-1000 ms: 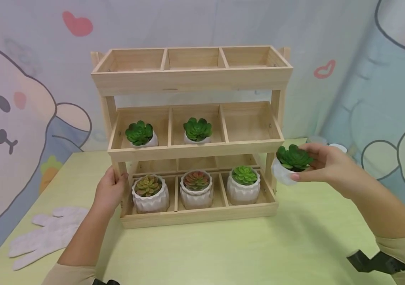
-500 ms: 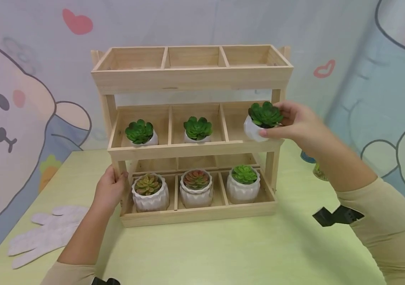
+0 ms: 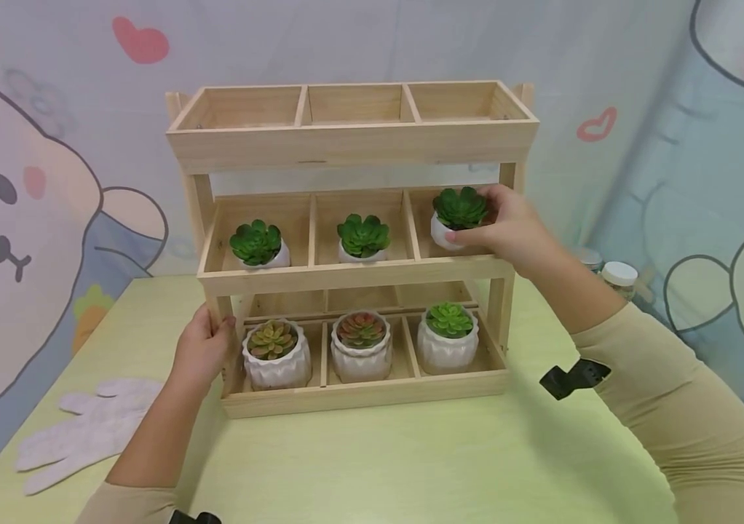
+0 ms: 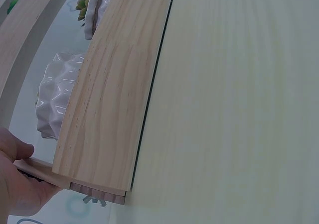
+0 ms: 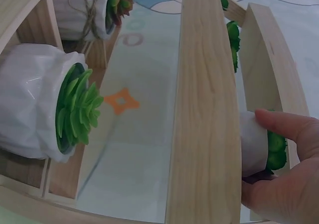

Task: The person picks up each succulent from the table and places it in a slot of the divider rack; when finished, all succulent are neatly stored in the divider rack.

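Note:
My right hand (image 3: 508,224) pinches a dark green succulent in a white pot (image 3: 442,231) by its rim, inside the right compartment of the wooden rack's middle tier. In the right wrist view the same white pot (image 5: 253,144) shows between thumb and fingers, partly hidden by the tier's front board (image 5: 204,104). My left hand (image 3: 200,351) grips the left side of the three-tier wooden rack (image 3: 352,149), low down. Two more dark green succulents, one at left (image 3: 257,244) and one in the centre (image 3: 363,237), sit in the other middle compartments.
On the bottom tier stand three larger white pots, with a yellowish succulent (image 3: 271,340), a reddish succulent (image 3: 361,332) and a light green succulent (image 3: 449,321). White gloves (image 3: 93,429) lie at left on the table (image 3: 372,466). A lidded jar (image 3: 619,276) stands behind my right arm.
My right hand has carried the potted succulent leftward, from beside the rack into the right middle compartment. My left hand has stayed on the rack.

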Demonstrator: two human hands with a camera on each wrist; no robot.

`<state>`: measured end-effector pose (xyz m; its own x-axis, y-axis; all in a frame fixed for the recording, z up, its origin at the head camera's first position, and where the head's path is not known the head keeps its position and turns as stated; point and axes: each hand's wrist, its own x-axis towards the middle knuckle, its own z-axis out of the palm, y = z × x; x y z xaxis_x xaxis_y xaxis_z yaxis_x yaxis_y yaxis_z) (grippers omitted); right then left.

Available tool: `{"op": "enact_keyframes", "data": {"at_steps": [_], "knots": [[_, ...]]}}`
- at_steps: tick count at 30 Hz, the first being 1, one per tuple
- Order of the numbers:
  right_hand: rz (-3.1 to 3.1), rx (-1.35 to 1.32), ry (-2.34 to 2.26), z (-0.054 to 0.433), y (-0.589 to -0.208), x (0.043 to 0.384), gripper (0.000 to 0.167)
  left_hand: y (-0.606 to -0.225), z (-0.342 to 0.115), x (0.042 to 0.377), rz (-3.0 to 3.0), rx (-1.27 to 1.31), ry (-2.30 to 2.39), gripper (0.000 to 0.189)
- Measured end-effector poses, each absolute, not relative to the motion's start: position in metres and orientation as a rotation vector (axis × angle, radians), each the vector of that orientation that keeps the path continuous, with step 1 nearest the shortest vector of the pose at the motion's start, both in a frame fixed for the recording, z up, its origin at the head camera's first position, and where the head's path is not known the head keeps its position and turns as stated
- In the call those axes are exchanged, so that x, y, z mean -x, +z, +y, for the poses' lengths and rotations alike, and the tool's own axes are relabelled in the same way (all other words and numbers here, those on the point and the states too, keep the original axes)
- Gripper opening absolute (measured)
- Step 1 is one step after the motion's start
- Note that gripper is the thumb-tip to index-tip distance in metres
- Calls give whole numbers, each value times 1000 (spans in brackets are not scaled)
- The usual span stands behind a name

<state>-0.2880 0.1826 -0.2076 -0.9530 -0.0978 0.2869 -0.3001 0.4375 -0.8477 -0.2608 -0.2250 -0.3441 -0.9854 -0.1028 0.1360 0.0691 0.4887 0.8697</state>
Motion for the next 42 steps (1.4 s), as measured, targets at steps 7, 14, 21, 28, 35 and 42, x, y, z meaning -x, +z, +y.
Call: {"op": "enact_keyframes", "data": {"at_steps": [7, 14, 21, 28, 35, 42], "knots": [[-2600, -304, 1445, 184, -214, 292, 65, -343, -224, 260, -2570, -30, -1504, 43], [-2647, -271, 1442, 183, -213, 293, 69, -343, -224, 259, -2577, -46, -1508, 44], [-2707, -268, 1400, 183, -212, 293, 69, -343, -223, 259, -2574, -49, -1515, 43], [-2743, -280, 1367, 182, -209, 293, 71, -342, -223, 260, -2575, -43, -1494, 40], [-2781, -286, 1336, 182, -208, 293, 69, -341, -224, 259, -2568, -21, -1496, 41], [-2808, -266, 1352, 184, -207, 296, 71, -341, -224, 259, -2552, -19, -1509, 39]]}}
